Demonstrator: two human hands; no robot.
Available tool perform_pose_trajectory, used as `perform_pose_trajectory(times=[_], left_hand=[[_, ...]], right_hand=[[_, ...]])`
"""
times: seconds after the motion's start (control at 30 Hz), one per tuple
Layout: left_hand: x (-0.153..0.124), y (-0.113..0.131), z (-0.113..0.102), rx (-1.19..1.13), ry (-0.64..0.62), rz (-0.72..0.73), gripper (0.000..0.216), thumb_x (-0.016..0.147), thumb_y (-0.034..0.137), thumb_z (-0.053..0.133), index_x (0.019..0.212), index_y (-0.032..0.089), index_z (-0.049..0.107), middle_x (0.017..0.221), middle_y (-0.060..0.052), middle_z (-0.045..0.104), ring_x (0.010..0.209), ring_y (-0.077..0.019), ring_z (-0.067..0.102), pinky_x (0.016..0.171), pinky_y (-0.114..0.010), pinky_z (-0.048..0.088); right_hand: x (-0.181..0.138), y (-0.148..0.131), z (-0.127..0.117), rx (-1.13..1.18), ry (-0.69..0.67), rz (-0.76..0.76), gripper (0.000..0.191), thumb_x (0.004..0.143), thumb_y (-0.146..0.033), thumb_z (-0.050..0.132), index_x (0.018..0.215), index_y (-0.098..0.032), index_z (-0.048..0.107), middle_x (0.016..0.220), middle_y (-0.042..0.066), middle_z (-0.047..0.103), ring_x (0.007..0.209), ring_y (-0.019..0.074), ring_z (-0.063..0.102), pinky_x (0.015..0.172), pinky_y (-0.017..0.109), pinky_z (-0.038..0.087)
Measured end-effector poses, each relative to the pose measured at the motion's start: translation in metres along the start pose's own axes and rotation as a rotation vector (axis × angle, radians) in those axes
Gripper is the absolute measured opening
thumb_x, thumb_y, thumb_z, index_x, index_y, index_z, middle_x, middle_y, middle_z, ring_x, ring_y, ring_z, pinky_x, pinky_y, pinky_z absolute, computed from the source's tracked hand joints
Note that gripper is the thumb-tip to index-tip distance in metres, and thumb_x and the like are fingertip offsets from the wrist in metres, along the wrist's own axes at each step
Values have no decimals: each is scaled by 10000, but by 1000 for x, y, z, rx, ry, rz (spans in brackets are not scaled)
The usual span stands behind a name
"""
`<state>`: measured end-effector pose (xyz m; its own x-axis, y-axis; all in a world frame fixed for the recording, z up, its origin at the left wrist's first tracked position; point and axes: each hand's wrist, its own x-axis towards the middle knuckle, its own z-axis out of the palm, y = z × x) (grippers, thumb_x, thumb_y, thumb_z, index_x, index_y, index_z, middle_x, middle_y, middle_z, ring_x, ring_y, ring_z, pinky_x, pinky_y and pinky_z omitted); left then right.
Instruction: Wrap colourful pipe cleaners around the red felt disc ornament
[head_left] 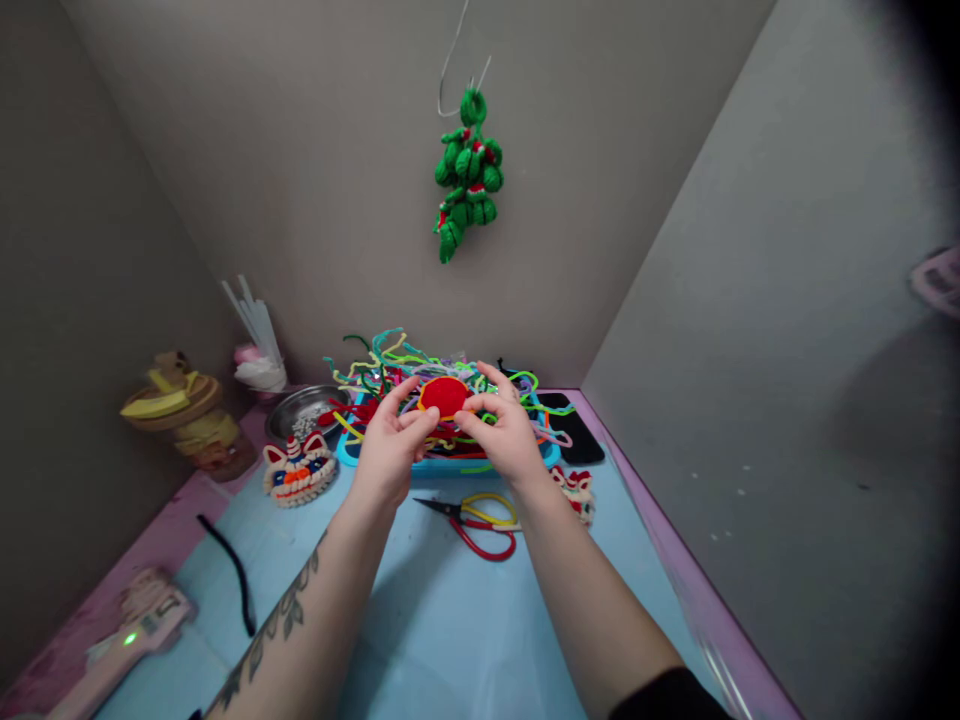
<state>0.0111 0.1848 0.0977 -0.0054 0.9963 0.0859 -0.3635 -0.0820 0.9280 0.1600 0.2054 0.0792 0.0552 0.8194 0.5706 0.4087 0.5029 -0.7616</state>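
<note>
Both hands hold a small red oval piece [444,395] with a yellow edge, raised above the table. My left hand [391,442] pinches its left side and my right hand [504,428] pinches its right side. Right behind them a blue tray [351,450] carries a tangle of coloured pipe cleaners [390,360]. Red-handled scissors [480,520] with a yellow loop lie on the blue mat [450,620] just below my wrists.
A lion-face craft [298,470] sits left of the tray, a smaller one [576,492] on the right. A metal bowl [304,410], a jar [187,415], a black pipe cleaner [232,570] and a pink glue gun [127,630] lie left. A black phone [574,430] lies right. A green ornament [466,175] hangs on the wall.
</note>
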Motion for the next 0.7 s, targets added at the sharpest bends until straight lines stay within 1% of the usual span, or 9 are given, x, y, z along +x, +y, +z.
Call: perform_pose_trajectory(times=[0.1, 0.17, 0.23, 0.33, 0.5, 0.6, 0.7], left_hand=[[-1, 3, 1, 34, 12, 7, 851, 608, 296, 799, 1352, 174, 404, 602, 58, 594, 406, -35, 426, 394, -152, 299], [-2, 3, 2, 65, 34, 15, 897, 582, 286, 812, 1363, 171, 385, 648, 35, 631, 442, -53, 481, 423, -161, 351], [-2, 2, 3, 97, 52, 41, 884, 584, 279, 807, 1354, 167, 386, 622, 39, 627, 440, -59, 491, 433, -163, 365], [-2, 2, 2, 133, 56, 84, 836, 594, 261, 796, 1327, 170, 405, 576, 48, 611, 410, -56, 477, 424, -154, 352], [-2, 7, -4, 142, -21, 55, 847, 592, 239, 793, 1335, 168, 393, 569, 30, 620, 441, -79, 520, 456, -165, 384], [-2, 9, -5, 132, -45, 40, 905, 603, 250, 789, 1385, 171, 341, 577, 32, 619, 438, -76, 512, 449, -163, 378], [-1, 9, -4, 143, -29, 24, 1007, 593, 271, 798, 1440, 175, 262, 560, 51, 604, 423, -73, 499, 436, -164, 379]], right_hand=[[0, 1, 0, 62, 25, 57, 144, 732, -308, 681, 646, -195, 656, 1378, 106, 466, 1267, 283, 443, 1045, 505, 314], [-1, 1, 2, 88, 30, 69, 149, 730, -306, 682, 641, -191, 652, 1389, 109, 457, 1266, 280, 448, 1048, 495, 314], [-1, 1, 3, 97, 23, 67, 141, 722, -299, 689, 641, -189, 654, 1390, 111, 457, 1265, 280, 452, 1044, 490, 320], [-1, 0, 1, 90, 4, 54, 133, 716, -282, 692, 632, -188, 648, 1386, 107, 462, 1265, 276, 454, 1030, 479, 342], [0, -4, -5, 44, -50, -3, 137, 709, -242, 691, 601, -189, 624, 1384, 92, 469, 1287, 273, 428, 1020, 475, 361], [0, -6, -4, -38, -3, -49, 145, 710, -256, 694, 596, -195, 627, 1354, 86, 498, 1275, 278, 431, 1029, 504, 346], [-1, -6, -1, -96, 17, -69, 138, 704, -263, 701, 598, -202, 638, 1345, 76, 501, 1282, 285, 406, 1044, 533, 316]])
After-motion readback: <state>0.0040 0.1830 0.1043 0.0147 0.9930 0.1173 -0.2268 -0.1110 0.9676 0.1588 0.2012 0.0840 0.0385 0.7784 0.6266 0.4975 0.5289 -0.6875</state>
